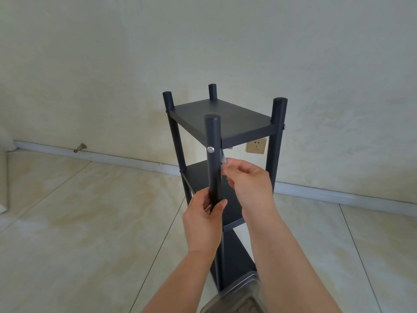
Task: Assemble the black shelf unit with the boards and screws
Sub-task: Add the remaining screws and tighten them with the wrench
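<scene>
Shelf unit [222,123] upright on the tiled floor [90,222], close to the wall [203,41]. Left hand [204,220] curled round the near front post [213,159], low down. Right hand [246,177] just beside that post, pinching a small silvery tool [223,160] under the top board [248,136]. Silver screw [211,150] seated in the post, level with that board. Clear plastic box [234,297] at bottom edge.

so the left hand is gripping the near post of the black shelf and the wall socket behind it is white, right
Not quite. In the head view the left hand does grip the near post of the black shelf, but the wall socket behind it is gold-coloured, not white.
</scene>
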